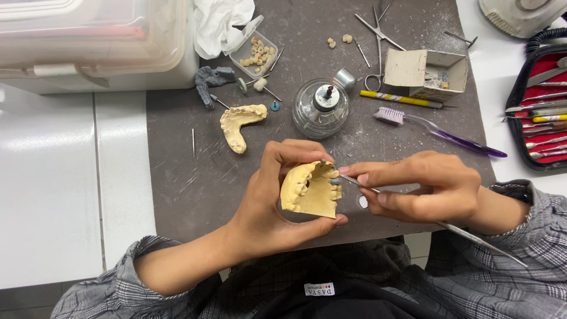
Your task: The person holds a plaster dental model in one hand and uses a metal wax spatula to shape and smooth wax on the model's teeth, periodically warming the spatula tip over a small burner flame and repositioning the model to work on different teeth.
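Pale yellow dental cast (310, 192) in the left hand (271, 201), with small grey spots on it. A 2nd yellow cast (239, 125) on the dark grey mat (189, 183), far left. Purple toothbrush (437, 131) with pink-white bristles, far right. Yellow striped pen (401, 99). Red-lined tool case (540, 106). Grey plaid sleeves (531, 236).

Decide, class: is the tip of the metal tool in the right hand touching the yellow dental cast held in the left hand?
Touching. The head view shows the metal tool, held by the right hand, with its tip meeting the tooth ridge of the yellow dental cast that the left hand holds.
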### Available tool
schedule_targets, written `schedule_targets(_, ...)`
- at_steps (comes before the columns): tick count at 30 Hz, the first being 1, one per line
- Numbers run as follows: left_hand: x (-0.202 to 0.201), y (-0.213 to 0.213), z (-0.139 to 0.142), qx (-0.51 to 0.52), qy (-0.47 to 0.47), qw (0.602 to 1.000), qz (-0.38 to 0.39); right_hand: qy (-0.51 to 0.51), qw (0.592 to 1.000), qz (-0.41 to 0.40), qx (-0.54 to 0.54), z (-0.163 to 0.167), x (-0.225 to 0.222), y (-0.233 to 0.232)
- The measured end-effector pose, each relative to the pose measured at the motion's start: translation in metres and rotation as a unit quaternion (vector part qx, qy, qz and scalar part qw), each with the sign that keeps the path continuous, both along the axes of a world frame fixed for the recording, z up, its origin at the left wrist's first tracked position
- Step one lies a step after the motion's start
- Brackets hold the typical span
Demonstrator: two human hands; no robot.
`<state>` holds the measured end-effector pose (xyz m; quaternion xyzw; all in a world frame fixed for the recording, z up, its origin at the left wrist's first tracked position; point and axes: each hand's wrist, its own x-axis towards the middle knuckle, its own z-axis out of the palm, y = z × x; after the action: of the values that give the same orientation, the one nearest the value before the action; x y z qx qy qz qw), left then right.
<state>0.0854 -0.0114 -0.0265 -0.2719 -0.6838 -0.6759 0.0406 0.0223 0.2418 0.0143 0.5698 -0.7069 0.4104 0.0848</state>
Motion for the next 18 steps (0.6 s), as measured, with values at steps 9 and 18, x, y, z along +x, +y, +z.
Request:
schedule_targets(9,-0.003,-0.004,0.019,-0.096,0.100,0.989,0.057,-0.095,0.995,-0.029,-0.006,0.003,0.001,0.005)
schedule_targets(18,0.002,-0.004,0.018,-0.106,0.078,0.990,0.054,-0.315,0.946,0.023,-0.069,-0.007,-0.002,0.007)
